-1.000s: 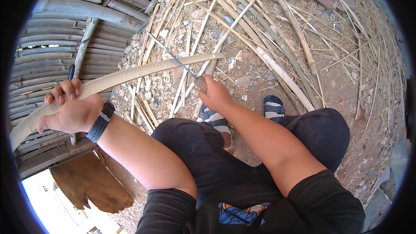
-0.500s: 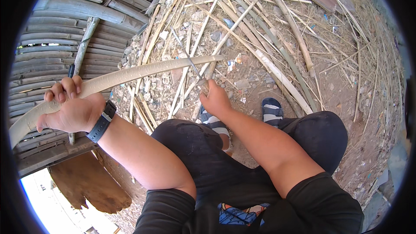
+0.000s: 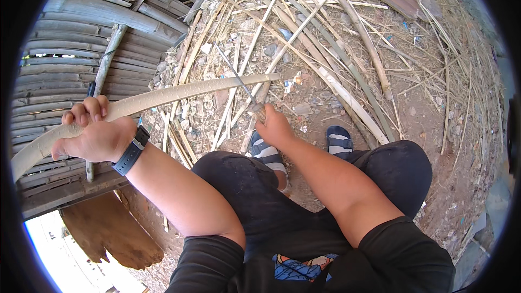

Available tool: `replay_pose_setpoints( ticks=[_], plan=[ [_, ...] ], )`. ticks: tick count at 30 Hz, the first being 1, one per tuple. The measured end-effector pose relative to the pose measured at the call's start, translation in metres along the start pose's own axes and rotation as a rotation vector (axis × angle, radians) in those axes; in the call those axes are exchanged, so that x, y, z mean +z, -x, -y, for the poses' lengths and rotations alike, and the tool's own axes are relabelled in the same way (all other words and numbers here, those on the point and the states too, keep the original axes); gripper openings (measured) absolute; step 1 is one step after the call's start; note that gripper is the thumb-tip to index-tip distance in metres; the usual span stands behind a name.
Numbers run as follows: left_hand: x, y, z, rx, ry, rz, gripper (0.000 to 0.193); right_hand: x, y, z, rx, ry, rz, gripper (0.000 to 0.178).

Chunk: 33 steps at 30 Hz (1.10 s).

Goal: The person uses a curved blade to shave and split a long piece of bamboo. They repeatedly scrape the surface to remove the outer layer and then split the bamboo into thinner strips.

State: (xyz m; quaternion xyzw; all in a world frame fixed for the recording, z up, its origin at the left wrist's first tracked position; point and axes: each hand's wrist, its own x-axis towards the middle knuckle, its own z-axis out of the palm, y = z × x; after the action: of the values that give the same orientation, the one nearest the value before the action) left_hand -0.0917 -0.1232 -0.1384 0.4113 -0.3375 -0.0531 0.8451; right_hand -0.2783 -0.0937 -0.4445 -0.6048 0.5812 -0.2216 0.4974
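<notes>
A long pale bamboo strip point(image 3: 179, 93) runs from the left rim toward the middle, its narrow end pointing right. My left hand point(image 3: 97, 133) is closed around its wider part, fingers over the far edge and thumb on the near side. In my right hand point(image 3: 277, 126) is the handle of a thin-bladed knife point(image 3: 232, 68), gripped in a fist. The blade slants up and left, crossing the strip close to its narrow end; whether the edge touches the strip I cannot tell.
At the left stands a bamboo slat wall point(image 3: 65, 70) with an upright pole point(image 3: 110, 54). Split bamboo lengths point(image 3: 304, 27), straw and stones litter the dirt ground ahead. A brown torn sheet point(image 3: 111, 228) hangs at lower left. My sandalled feet point(image 3: 340, 142) are below my knees.
My right hand and the knife have shifted slightly down and right. The left hand has moved a little to the right; both grips stay the same.
</notes>
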Motion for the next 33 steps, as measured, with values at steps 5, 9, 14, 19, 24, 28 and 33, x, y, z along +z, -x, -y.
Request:
replay_pose_setpoints(
  ticks=[5, 9, 14, 19, 24, 28, 33],
  plan=[
    [-0.014, -0.012, 0.005, -0.057, 0.062, 0.062, 0.075, 0.005, -0.005, -0.068, 0.227, 0.103, -0.089, 0.044],
    [-0.017, -0.012, 0.006, -0.063, 0.092, 0.076, 0.075, 0.005, -0.015, -0.051, 0.302, 0.108, -0.084, 0.044],
    [-0.034, -0.023, 0.007, -0.139, 0.285, 0.312, 0.078, -0.009, -0.012, 0.017, 0.046, 0.009, 0.016, 0.042],
    [-0.039, -0.028, 0.012, -0.17, 0.356, 0.424, 0.079, 0.0, -0.021, -0.036, 0.194, 0.075, -0.055, 0.044],
    [-0.044, -0.034, 0.014, -0.16, 0.357, 0.453, 0.077, -0.014, -0.031, -0.029, 0.241, -0.014, 0.025, 0.042],
    [-0.036, -0.028, 0.01, -0.17, 0.386, 0.486, 0.074, -0.033, -0.03, 0.036, 0.004, -0.117, 0.118, 0.04],
    [-0.033, -0.025, 0.009, -0.223, 0.515, 0.689, 0.068, -0.02, -0.027, -0.007, -0.005, -0.059, -0.017, 0.042]
  ],
)
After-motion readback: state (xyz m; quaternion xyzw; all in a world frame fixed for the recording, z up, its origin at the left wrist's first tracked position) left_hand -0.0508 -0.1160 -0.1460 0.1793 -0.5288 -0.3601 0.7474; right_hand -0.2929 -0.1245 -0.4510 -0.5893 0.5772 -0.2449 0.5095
